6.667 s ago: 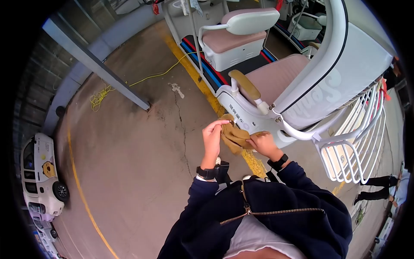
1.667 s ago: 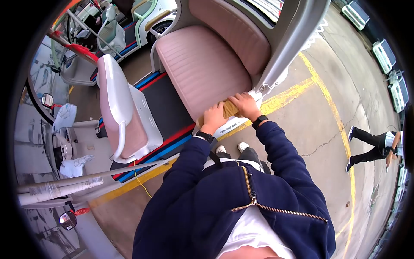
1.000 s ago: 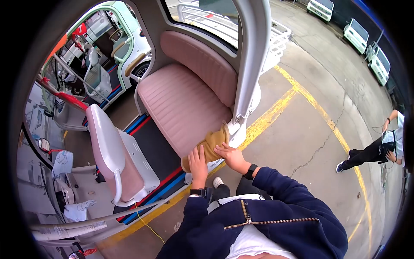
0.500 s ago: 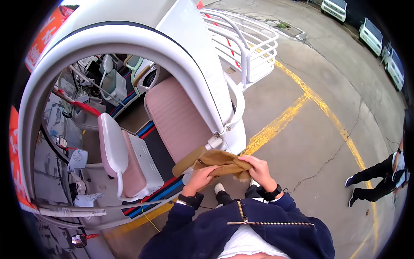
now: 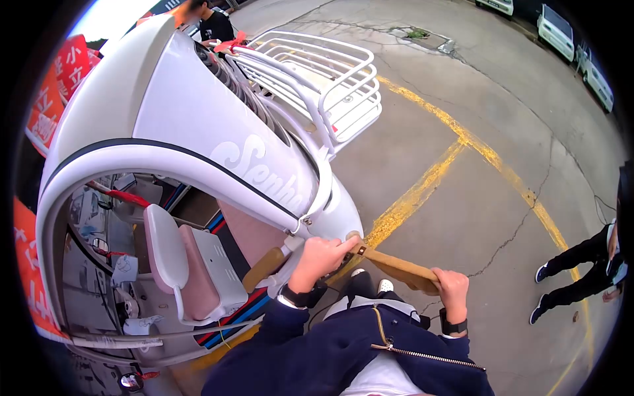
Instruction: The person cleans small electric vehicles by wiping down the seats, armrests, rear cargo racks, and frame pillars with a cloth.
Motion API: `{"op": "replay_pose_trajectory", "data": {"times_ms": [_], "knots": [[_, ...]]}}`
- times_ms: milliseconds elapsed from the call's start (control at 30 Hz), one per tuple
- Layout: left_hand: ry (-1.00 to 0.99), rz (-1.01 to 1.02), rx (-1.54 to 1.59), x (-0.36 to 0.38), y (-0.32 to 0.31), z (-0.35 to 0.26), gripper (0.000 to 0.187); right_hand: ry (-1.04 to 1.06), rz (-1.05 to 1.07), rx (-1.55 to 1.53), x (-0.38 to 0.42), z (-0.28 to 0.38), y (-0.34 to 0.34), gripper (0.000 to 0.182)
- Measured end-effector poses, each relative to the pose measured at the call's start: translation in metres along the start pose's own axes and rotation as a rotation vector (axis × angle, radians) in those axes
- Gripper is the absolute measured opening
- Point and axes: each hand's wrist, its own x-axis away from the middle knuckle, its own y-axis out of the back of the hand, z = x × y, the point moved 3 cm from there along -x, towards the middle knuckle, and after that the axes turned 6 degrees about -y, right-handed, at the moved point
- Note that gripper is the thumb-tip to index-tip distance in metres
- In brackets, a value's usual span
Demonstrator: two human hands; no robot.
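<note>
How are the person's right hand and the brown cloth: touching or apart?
Touching. The head view shows the right hand closed in a fist on one end of the brown cloth, no gap between them.

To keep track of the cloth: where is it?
In the head view, the brown cloth stretches from left hand to right hand, picture-right of the armrest.

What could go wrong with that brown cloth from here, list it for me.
The brown cloth spans between the left hand and the right hand; if either grip slips, that end could drop towards the pavement.

The left hand is close to the brown armrest, so a sudden tug that way might bump it.
</note>
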Motion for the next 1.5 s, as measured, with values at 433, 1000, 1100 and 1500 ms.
{"op": "replay_pose_trajectory", "data": {"times_ms": [433, 1000, 1100, 1500], "knots": [[0.181, -0.357, 0.561, -0.126, -0.03, 0.053, 0.05, -0.485, 0.073, -0.053, -0.106, -0.054, -0.045, 0.039], [0.602, -0.717, -0.437, -0.277, -0.025, 0.169, 0.054, 0.63, -0.296, -0.427, -0.538, 0.021, -0.106, 0.034], [0.671, -0.723, -0.611, -0.282, -0.034, 0.176, 0.049, 0.676, -0.432, -0.47, -0.546, 0.025, -0.113, 0.021], [0.985, -0.639, -0.591, -0.323, -0.027, 0.166, 0.05, 1.417, 0.018, -0.836, -0.627, -0.003, -0.125, 0.037]]}}
